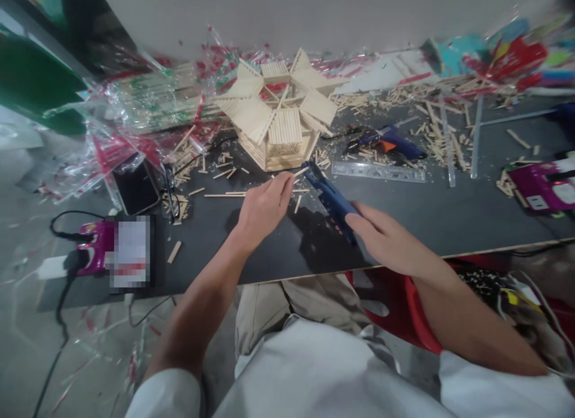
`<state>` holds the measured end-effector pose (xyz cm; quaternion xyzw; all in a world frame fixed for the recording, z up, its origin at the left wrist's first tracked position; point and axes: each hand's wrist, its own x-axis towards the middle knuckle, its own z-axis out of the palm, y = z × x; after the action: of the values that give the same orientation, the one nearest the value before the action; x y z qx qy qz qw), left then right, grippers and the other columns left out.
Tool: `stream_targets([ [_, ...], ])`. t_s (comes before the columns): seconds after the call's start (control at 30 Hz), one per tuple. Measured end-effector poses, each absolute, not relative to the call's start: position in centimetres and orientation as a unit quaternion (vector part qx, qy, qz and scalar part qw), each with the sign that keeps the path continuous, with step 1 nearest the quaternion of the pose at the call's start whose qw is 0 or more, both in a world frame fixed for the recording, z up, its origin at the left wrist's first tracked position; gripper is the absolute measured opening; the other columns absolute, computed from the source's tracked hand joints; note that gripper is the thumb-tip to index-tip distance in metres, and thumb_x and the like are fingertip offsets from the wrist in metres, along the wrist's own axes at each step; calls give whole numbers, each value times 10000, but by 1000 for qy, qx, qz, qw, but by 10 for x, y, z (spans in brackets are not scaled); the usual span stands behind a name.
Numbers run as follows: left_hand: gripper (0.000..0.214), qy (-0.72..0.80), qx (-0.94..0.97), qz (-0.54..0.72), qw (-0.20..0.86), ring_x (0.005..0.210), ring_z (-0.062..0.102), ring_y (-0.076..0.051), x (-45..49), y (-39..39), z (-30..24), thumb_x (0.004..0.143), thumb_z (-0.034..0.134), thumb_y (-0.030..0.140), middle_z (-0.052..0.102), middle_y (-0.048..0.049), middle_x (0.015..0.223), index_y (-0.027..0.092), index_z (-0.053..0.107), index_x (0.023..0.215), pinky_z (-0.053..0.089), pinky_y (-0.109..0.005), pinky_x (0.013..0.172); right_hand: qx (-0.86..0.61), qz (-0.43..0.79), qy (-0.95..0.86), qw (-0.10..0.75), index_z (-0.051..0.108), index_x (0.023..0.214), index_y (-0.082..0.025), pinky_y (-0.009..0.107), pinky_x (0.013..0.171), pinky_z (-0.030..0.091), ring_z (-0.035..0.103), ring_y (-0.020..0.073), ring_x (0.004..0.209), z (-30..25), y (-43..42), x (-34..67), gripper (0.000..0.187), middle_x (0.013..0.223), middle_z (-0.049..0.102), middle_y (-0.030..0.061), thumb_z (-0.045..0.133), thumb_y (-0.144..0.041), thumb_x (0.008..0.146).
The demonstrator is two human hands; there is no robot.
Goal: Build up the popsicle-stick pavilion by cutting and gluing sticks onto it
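Observation:
My left hand (266, 207) is closed, pinching a thin wooden stick (299, 172) whose tip points right. The stick's tip meets the dark jaws of blue-handled cutters (332, 199). Wrapped around the cutters' handles is my right hand (381, 235), close to the table's front edge. Whether the jaws press on the stick, I cannot tell. Just beyond both hands stands a model built of wooden sticks (283, 130), with flared, petal-like panels on top. A few long sticks (224, 195) lie on the dark table (278, 253) beside my left hand.
A clear ruler (378, 171) and a blue glue gun (395, 142) lie to the right, with glue sticks (448, 142) and cut wood pieces. Purple power strips (96, 247) (541, 185) sit at both ends. A phone (135, 184) and plastic wrappers (121, 145) are left.

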<state>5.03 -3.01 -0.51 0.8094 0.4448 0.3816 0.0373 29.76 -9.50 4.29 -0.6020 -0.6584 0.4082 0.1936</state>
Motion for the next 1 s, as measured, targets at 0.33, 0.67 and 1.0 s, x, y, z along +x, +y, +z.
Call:
stream_targets([
  [0.33, 329, 424, 814, 396, -17, 726, 756, -117, 54, -33, -4, 1139, 493, 339, 825, -68, 875, 164, 772, 1143, 503, -205, 635, -570, 400, -668, 262, 626, 998, -233, 371, 736, 480, 626, 238, 794, 47, -103, 267, 316, 880, 688, 48, 403, -447, 1066],
  [0.67, 307, 417, 816, 399, 0, 730, 743, -116, 54, -34, -2, 1140, 490, 331, 806, -57, 868, 167, 749, 1127, 482, -207, 635, -569, 379, -673, 282, 662, 1156, -213, 421, 871, 533, 664, 256, 880, 41, -108, 264, 333, 1012, 734, 87, 422, -430, 1078],
  [1.0, 303, 409, 816, 408, -6, 751, 762, -133, 54, -34, -3, 1138, 489, 313, 819, -61, 889, 168, 755, 1123, 521, -223, 657, -563, 370, -687, 273, 669, 1282, -188, 456, 906, 545, 682, 283, 950, 42, -108, 263, 408, 1075, 747, 116, 401, -434, 1097],
])
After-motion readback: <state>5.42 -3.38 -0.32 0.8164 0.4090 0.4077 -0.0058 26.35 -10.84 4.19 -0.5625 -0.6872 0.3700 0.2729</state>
